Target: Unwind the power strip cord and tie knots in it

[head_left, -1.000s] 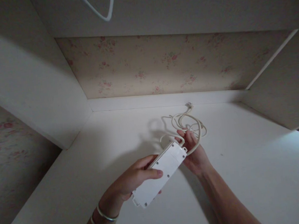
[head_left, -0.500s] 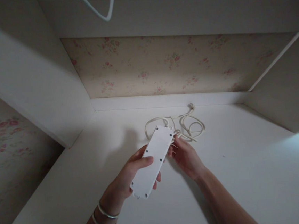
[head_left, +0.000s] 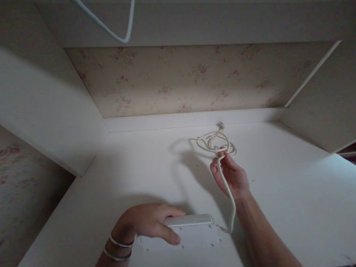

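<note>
Near the bottom centre, my left hand (head_left: 156, 223) grips a white box-like strip (head_left: 196, 233) with small dark screws on its face. From the strip's right end a cream cord (head_left: 231, 199) runs up to my right hand (head_left: 231, 175), whose fingers are closed on it. Beyond those fingertips the cord lies in several loops, which reach back to a small hole at the rear of the white surface (head_left: 149, 165).
Flowered wallpaper (head_left: 176, 79) shows behind a low white ledge (head_left: 164, 121). White panels (head_left: 37, 91) stand left and right. A pale bent wire or cable (head_left: 124, 39) hangs at the top, left of centre.
The strip has turned from slanted to level and come down towards me. My right hand has moved up and right along the cord, and the loops have been gathered closer together.
</note>
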`<control>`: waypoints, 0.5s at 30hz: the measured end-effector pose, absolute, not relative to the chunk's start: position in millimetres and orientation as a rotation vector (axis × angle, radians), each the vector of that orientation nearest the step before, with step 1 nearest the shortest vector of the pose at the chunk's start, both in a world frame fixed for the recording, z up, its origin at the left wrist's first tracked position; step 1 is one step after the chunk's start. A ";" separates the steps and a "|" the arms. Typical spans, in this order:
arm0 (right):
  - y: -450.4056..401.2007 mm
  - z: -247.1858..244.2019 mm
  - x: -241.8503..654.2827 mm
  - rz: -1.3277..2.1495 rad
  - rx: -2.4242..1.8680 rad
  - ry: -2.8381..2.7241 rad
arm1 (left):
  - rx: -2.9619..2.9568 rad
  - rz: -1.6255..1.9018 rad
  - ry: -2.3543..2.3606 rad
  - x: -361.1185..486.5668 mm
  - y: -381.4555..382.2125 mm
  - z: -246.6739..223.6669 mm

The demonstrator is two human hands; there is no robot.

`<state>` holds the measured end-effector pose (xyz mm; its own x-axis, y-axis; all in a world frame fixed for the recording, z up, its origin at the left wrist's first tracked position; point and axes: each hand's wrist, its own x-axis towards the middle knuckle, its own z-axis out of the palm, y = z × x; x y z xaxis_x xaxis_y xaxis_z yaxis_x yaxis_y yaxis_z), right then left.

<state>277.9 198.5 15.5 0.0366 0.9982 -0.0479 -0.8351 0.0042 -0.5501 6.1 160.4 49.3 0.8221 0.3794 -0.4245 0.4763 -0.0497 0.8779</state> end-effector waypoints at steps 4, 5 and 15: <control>189.7 20.9 299.4 1.515 -0.319 -0.368 | 1.645 0.031 0.921 -30.1 149.5 41.9; 187.4 20.5 301.8 1.515 -0.313 -0.381 | 1.670 0.051 1.004 -42.3 145.6 40.4; 136.7 -1.3 288.5 1.893 -1.005 -0.948 | 1.879 0.124 2.058 -150.2 130.0 8.8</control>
<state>288.5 136.7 -1.3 -0.3861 0.8728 -0.2986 -0.2837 -0.4203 -0.8619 -150.2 130.0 8.8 -0.0591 0.9787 -0.1964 0.9482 0.1166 0.2957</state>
